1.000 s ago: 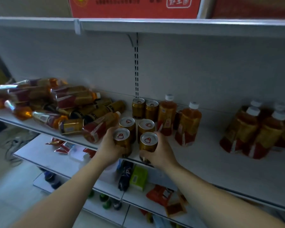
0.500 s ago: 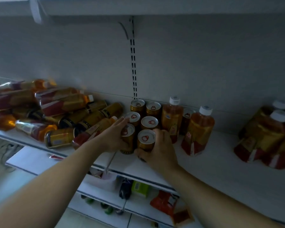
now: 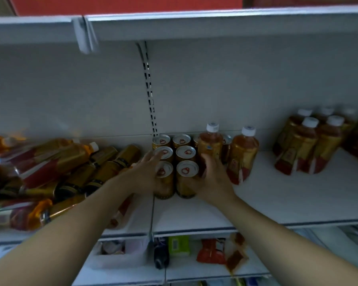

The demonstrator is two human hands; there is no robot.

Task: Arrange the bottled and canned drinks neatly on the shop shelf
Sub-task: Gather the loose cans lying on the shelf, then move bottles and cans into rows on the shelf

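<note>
- Left hand (image 3: 147, 172): the fingers are held straight and together and laid flat against the left side of the can block. Nothing is gripped.
- Right hand (image 3: 213, 180): it is curled round the front-right gold metal can with a silver lid and red ring-pull (image 3: 187, 171). The thumb is at its near face and the fingers are wrapped behind its right side.
- Between the two hands, the can block is stood upright in two columns, three deep, on the white metal shelf (image 3: 277, 193). The front-left can (image 3: 164, 171) is touched by the left hand, whose fingertips reach the can behind it.
- Just beyond the right fingers, an upright clear plastic bottle of amber drink with a white cap and gold-and-red label (image 3: 210, 143) is seen. A second such bottle (image 3: 244, 155) is stood just right of that hand. More can lids are partly hidden behind both.
- Well right of the right hand, a cluster of like bottles (image 3: 310, 145) is stood upright and packed close.
- Left of the left hand, a heap of bottles and cans (image 3: 60, 172) is lying sideways, piled.
- Below both hands, a green packet (image 3: 178, 245) and red packets (image 3: 211, 252) are noted on a lower shelf, blurred.
</note>
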